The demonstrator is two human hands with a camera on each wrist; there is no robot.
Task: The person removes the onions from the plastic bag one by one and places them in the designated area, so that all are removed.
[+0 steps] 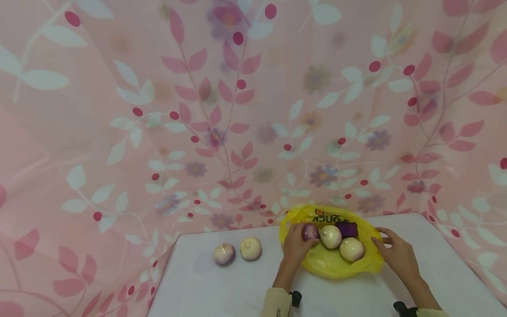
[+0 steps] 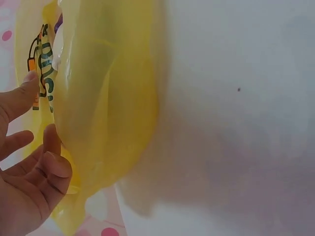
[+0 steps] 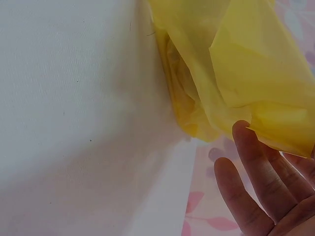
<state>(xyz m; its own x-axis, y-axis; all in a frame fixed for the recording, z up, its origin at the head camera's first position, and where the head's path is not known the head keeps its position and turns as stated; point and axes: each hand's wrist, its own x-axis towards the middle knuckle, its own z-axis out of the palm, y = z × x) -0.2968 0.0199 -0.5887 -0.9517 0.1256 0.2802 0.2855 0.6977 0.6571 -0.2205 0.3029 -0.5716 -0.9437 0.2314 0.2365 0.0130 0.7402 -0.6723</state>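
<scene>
Two hands work at a yellow plastic bag [image 1: 330, 264] that lies open on the white table [image 1: 222, 286], toward its far right part. The left hand [image 1: 295, 246] reaches forward from a beige sleeve [image 1: 276, 304], its fingers curled round a small purple onion [image 1: 310, 231] at the bag's left edge. The right hand [image 1: 398, 253] lies at the bag's right edge, fingers loosely spread and touching the thin plastic; in the right wrist view the fingers [image 3: 256, 169] are straight against the crinkled yellow film, gripping nothing.

Four round things sit in the bag: the purple onion, two pale peeled onions [image 1: 330, 236] [image 1: 351, 249] that are smooth and cream-coloured, and one dark purple chunk [image 1: 347, 229] behind them. Two more onions lie on the bare table well to the left of the bag, side by side and just apart: one pale with a pink blush [image 1: 224, 253], one cream [image 1: 251, 248].

The bag is glossy, translucent and wrinkled, with dark printed letters and an orange mark [image 1: 330, 215]. A pink cloth [image 1: 158, 110] patterned with leaves and berries hangs behind the table.
</scene>
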